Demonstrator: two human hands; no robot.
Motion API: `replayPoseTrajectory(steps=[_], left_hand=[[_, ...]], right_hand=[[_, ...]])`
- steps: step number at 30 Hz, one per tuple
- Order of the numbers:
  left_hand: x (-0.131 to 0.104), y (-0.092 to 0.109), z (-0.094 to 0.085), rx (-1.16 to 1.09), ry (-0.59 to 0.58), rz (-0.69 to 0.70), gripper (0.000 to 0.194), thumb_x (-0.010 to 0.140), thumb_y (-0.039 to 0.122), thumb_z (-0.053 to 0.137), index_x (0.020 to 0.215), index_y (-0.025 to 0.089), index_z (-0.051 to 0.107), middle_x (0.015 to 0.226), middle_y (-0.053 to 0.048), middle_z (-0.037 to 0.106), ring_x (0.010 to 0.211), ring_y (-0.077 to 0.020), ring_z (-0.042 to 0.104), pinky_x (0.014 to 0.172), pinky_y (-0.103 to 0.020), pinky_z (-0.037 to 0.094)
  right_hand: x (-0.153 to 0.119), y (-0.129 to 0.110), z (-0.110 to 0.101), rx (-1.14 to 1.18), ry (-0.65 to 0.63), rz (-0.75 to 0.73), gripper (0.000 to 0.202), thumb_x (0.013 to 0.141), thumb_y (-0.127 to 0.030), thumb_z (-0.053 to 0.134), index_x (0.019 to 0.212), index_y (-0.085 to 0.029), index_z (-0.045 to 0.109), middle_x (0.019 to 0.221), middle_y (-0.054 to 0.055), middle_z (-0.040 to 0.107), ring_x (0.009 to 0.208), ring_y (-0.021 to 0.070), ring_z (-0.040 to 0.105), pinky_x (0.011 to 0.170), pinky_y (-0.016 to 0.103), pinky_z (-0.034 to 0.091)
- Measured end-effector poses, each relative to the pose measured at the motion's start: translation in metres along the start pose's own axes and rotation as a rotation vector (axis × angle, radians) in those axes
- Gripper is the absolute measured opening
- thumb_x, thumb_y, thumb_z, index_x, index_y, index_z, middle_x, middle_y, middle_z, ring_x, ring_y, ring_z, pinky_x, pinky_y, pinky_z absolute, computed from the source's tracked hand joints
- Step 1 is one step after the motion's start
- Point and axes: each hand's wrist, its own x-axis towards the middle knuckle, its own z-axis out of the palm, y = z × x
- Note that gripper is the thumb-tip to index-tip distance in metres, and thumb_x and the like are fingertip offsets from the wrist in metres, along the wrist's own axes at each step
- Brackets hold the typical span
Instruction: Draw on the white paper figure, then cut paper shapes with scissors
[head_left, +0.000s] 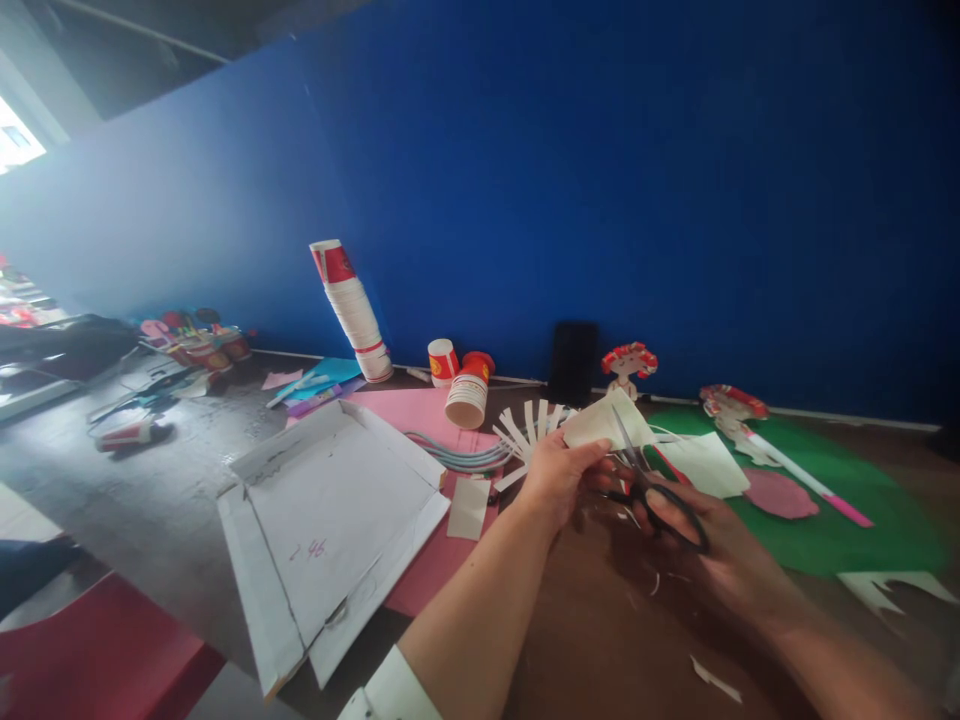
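- Left hand (559, 478) pinching paper (596, 424), right of frame centre.
- Right hand (709, 540) gripping scissors (638, 462) by handles, blade across paper.
- Step: cutting paper, looks like.
- Next move probably calls for steady paper, scissors clear of left fingertips.

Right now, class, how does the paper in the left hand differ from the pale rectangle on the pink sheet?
The held paper is raised in the left hand, while the pale rectangle lies flat. Scissors overlap the held paper; none overlap the pale rectangle. Both look pale and plain.
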Motion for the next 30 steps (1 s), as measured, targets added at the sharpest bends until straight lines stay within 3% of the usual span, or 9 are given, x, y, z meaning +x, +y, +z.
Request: replayPoseTrajectory(steps=[5, 15, 20, 30], left_hand=[[0.0025, -0.0007, -0.0017, -0.015, -0.038, 0.043, 0.038, 0.065, 0.024, 0.096, 0.091, 0.012, 0.071, 0.074, -0.002, 0.068, 0.063, -0.0114, 0.062, 0.054, -0.019, 0.049], [0.007, -0.0047, 0.0002, -0.143, 0.0, 0.026, 0.038, 0.068, 0.016, 0.095, 0.075, 0.015, 0.058, 0.07, -0.001, 0.066, 0.067, -0.0128, 0.068, 0.071, -0.024, 0.058], [0.0064, -0.0039, -0.0005, -0.114, -0.013, 0.02, 0.037, 0.07, 0.02, 0.095, 0.073, 0.014, 0.059, 0.065, 0.0, 0.065, 0.066, -0.013, 0.068, 0.069, -0.024, 0.058], [0.0035, -0.0013, 0.0006, -0.083, -0.006, 0.023, 0.034, 0.076, 0.017, 0.092, 0.074, 0.015, 0.059, 0.069, -0.001, 0.068, 0.067, -0.0134, 0.07, 0.069, -0.024, 0.059]], right_hand=[[-0.0016, -0.0082, 0.0041, -0.043, -0.006, -0.009, 0.053, 0.073, -0.077, 0.078, 0.067, -0.025, 0.074, 0.066, 0.003, 0.059, 0.059, 0.0162, 0.047, 0.049, 0.028, 0.041], [-0.001, -0.0085, 0.005, -0.101, 0.008, -0.017, 0.06, 0.07, -0.084, 0.075, 0.063, -0.024, 0.07, 0.069, 0.005, 0.064, 0.062, 0.0184, 0.054, 0.052, 0.029, 0.048], [0.001, -0.0023, 0.0018, -0.057, 0.013, 0.004, 0.058, 0.071, -0.081, 0.077, 0.071, -0.023, 0.073, 0.072, 0.005, 0.065, 0.065, 0.0184, 0.056, 0.052, 0.028, 0.047], [-0.0015, -0.0093, 0.0032, -0.12, 0.013, 0.0, 0.064, 0.07, -0.085, 0.072, 0.064, -0.022, 0.068, 0.067, 0.004, 0.061, 0.062, 0.0163, 0.05, 0.052, 0.028, 0.044]])
